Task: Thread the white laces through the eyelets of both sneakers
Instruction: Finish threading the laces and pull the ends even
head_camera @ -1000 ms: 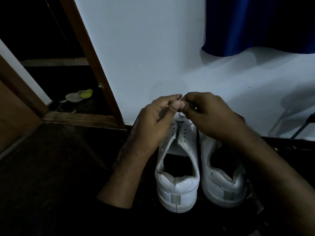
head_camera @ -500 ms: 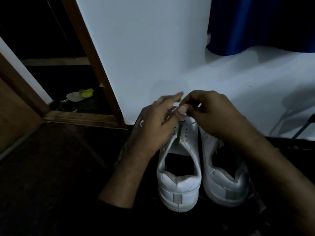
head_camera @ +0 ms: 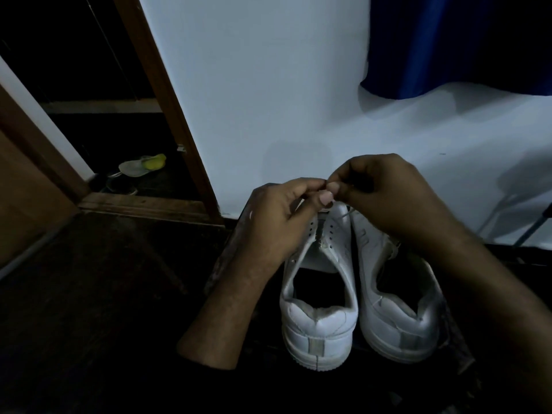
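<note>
Two white sneakers stand side by side on dark floor, heels nearest: left sneaker, right sneaker. Above left sneaker's eyelets, left hand and right hand meet, fingers curled, apparently pinching a thin white lace; dim light. White wall behind.

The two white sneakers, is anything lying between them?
No. In the head view the left sneaker and the right sneaker stand side by side with only a narrow dark gap between them, and nothing shows in it.
</note>
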Available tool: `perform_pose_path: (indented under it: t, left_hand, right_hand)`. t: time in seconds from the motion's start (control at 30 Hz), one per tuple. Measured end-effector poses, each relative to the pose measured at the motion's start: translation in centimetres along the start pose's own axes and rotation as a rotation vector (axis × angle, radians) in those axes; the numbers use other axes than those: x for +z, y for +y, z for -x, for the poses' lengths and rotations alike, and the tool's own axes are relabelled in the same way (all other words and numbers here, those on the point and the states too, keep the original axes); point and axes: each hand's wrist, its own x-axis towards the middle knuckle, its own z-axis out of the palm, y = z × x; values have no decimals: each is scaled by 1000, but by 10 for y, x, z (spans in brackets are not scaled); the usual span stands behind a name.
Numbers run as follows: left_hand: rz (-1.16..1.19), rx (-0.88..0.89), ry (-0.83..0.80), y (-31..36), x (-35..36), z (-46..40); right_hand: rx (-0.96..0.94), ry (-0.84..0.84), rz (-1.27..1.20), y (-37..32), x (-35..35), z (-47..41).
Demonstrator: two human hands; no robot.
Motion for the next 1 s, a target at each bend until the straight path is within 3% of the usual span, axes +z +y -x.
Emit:
perform_pose_path:
  t: [0.2, 0.33, 0.4, 0.53, 0.67, 0.73, 1.0]
  left_hand:
    - [80, -42, 19, 6, -5, 0]
    - [24, -87, -1, 2, -7, 2]
    - [-32, -80, 4, 1, -8, 5]
    - [-135, -88, 36, -2, -8, 11]
    - [-188, -150, 14, -1, -3, 13]
    - [-188, -177, -14, 0, 2, 13]
    - [-275, -128, -86, 1, 11, 8]
  right_hand:
    - [25, -114, 75, -6, -11, -1]
    - [107, -506, 267, -21, -22, 13]
    - [91, -605, 397, -29, -11, 24]
    - [118, -471, 602, -38, 22, 44]
    - [104, -141, 575, -36, 36, 47]
    - [126, -67, 550, -27, 37, 40]
    - [194, -200, 350, -2, 5, 16]
